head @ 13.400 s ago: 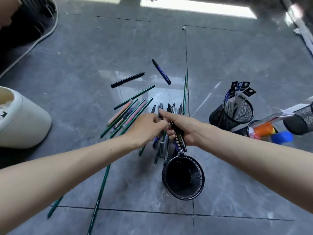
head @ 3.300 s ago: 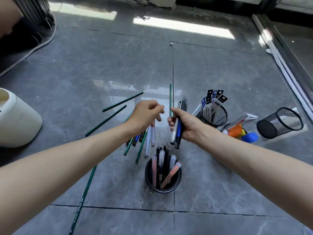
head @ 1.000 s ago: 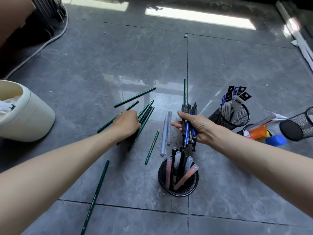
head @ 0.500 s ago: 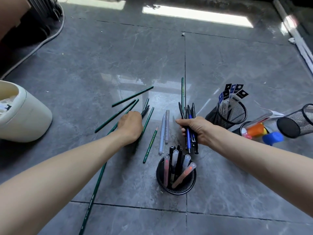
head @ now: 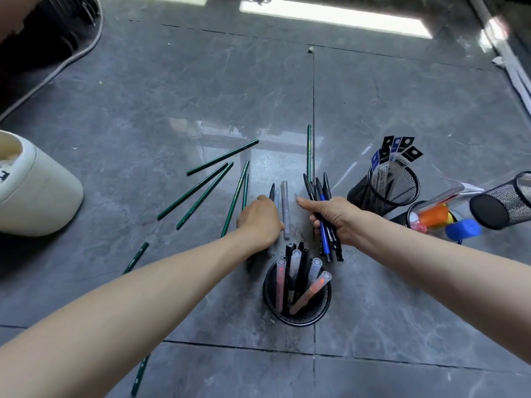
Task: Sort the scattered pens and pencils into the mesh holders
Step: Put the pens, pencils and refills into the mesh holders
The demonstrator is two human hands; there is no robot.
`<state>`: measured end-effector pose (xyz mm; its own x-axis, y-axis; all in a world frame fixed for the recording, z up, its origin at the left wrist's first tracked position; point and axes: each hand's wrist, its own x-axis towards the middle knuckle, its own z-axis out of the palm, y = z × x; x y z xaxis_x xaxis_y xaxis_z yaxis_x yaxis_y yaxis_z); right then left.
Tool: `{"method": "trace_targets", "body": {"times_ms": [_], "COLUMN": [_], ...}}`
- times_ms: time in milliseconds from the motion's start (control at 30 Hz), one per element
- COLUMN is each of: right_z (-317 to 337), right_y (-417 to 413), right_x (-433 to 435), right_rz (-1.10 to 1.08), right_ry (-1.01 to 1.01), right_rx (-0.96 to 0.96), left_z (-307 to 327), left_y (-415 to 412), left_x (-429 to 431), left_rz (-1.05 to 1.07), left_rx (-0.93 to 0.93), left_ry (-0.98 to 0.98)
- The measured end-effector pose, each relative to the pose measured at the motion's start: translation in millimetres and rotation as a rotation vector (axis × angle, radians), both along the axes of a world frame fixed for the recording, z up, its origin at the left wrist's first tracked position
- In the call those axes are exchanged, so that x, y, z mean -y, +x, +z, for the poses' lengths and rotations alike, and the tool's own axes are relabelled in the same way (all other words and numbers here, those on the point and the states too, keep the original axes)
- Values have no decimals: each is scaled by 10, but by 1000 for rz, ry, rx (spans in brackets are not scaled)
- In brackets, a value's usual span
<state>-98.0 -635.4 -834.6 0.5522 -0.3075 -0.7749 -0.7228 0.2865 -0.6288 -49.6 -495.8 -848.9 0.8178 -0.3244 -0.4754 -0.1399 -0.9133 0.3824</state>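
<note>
Black and blue click pens (head: pixel 325 242), at least 3, are clenched in the right hand (head: pixel 336 218) just beyond the nearest holder, their long axes running away from the person. Left hand (head: pixel 258 219) lies knuckles-up over a dark pen (head: pixel 271 191) and pale pen (head: pixel 277 198); its grasp is hidden. 7 green pencils (head: pixel 222 158) fan across the grey tile floor (head: pixel 201 96). 4 black mesh holders (head: pixel 298 318) are nearby.

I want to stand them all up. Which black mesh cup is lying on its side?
The mesh cup at the far right edge. It alone lies tipped on its side instead of standing.
</note>
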Motion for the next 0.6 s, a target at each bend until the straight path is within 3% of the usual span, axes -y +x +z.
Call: {"method": "trace_targets", "body": {"times_ms": [300, 600], "right_z": [17, -40], "right_y": [-38, -49], "right_x": [96, 45], "right_rz": [-49, -49], "right_ry": [127, 52], "right_rx": [45, 6], "left_z": [50, -27], "left_y": [176, 175], "left_x": [4, -15], "left_rz": [-129, -235], "left_rx": [17, 9], "left_ry": [10, 53]}}
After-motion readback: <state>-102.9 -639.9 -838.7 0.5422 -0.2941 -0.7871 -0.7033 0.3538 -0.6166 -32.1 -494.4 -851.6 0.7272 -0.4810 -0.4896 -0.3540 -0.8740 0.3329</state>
